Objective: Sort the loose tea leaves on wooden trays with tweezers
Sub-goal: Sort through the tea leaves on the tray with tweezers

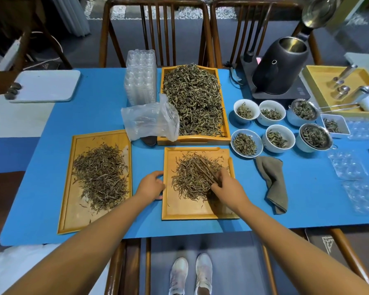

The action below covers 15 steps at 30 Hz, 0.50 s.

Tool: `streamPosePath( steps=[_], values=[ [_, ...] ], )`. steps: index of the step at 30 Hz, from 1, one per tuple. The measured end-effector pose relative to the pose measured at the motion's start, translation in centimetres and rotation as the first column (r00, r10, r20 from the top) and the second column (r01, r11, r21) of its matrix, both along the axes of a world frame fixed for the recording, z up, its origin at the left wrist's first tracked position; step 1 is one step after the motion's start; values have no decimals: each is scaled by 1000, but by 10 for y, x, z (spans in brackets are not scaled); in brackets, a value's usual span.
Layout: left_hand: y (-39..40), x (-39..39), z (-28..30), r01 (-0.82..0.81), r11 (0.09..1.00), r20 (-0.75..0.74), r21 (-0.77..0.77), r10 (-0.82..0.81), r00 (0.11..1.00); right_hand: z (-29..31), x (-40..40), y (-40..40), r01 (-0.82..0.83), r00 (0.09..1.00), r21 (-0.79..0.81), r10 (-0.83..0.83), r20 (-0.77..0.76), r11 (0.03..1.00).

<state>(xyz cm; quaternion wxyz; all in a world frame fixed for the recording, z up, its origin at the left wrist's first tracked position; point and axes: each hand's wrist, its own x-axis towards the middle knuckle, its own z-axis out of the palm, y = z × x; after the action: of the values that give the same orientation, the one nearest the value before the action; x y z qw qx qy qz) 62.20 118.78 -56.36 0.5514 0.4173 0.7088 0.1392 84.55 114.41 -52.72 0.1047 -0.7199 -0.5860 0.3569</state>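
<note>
Blue mat (pixel 107 107) laid over a table, wooden chairs (pixel 156 28) at 12 o'clock, black kettle (pixel 279 67) at 1 o'clock. Three wooden trays are set out: large tray (pixel 227 133) heaped with unsorted leaves at 12, left tray (pixel 73 218) with a sorted pile at 9, small centre tray (pixel 179 211) with the working pile (pixel 192 177). Bowls (pixel 245 143) of leaves are grouped at 2 o'clock, a grey cloth (pixel 273 182) at 3. Wooden tweezers (pixel 207 170) are gripped in the right hand (pixel 228 188), fingers curled round the shaft, tips pointed to 11 o'clock into the pile; whether a leaf is pinched can't be told. The centre tray's left edge is clasped by the left hand (pixel 151 185), thumb and fingers curled on the rim. Judgement: picking step is under way. Tray should be kept braced, tips kept shallow, one leaf or stem lifted at a time from the pile's fringe, so the heap isn't dragged or leaves crushed. Transfers to the 9 o'clock tray should be kept low to avoid drops on the mat.
</note>
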Motion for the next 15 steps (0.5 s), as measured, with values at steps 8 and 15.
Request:
streamPosePath(
  steps=[8, 15],
  values=[
    [0, 0, 0, -2, 1000, 20, -8, 2, 1000, 2, 13, -9, -60, 998, -62, 60, 6, 996],
    [0, 0, 1, -3, 1000, 27, -5, 3, 1000, 2, 3, -4, -81, 996, -33, 82, 28, 996]
  ],
)
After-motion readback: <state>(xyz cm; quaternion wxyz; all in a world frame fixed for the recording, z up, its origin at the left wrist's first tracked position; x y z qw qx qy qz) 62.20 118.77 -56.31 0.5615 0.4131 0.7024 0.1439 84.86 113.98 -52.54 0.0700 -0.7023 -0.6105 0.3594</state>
